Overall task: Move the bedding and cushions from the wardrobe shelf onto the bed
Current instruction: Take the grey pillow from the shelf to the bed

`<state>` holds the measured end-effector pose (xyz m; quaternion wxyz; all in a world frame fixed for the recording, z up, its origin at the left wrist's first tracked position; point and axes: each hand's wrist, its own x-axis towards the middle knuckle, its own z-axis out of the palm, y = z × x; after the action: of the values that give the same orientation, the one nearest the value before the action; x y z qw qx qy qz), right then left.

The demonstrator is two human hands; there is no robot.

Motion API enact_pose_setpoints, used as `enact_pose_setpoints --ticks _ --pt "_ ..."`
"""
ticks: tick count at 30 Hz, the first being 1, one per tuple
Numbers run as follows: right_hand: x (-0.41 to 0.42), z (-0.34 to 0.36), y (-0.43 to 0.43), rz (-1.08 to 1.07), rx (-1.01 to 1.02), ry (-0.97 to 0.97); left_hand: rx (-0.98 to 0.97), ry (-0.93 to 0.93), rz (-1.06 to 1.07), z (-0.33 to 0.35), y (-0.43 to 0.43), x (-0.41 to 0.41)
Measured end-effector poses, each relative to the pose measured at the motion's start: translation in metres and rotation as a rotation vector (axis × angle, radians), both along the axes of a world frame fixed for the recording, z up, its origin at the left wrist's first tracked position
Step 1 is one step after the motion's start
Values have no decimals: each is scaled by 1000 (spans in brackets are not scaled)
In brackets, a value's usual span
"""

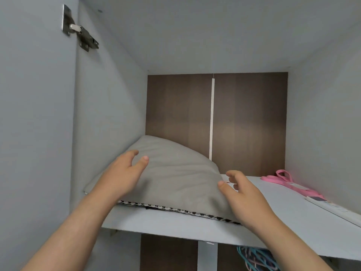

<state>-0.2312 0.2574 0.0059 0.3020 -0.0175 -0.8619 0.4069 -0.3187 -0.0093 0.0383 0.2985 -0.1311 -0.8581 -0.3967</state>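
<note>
A wardrobe shelf (273, 216) is seen from below eye level, and both arms are raised to it. The largest thing on it, a grey cushion (172, 173), lies between the two hands, its far end propped up against the back panel (250, 122) and the left wall. Beneath the cushion, just under the heels of both hands, the edge of a black-and-white checked cloth (175, 209) is visible, lying flat on the shelf; how much of it there is cannot be told.

The left hand (121, 175) is laid on the cushion's left side, fingers spread and open, thumb lifted. The right hand (244, 196) is set against the cushion's right front corner, also open, with nothing gripped by either hand.

The step in hand is judged to be taking hold of the cushion. It would best be clasped from both sides at once and drawn forward over the shelf edge, so that it is not folded or dropped. Care should be taken that the cloth below is not dragged off with it.

Well to the right of the right hand, pink hangers (287, 180) lie by the side wall, and they need not be touched.
</note>
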Motion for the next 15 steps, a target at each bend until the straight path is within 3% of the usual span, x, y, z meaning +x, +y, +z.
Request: enact_pose_setpoints --ticks 8,11,15 --pt "-97 29 -5 -63 118 -96 -128 -77 136 34 3 -99" --pt "-126 40 -3 -73 150 -229 -187 -229 136 37 9 -124" --pt "-166 53 10 -109 158 -376 -348 -389 311 34 13 -156"
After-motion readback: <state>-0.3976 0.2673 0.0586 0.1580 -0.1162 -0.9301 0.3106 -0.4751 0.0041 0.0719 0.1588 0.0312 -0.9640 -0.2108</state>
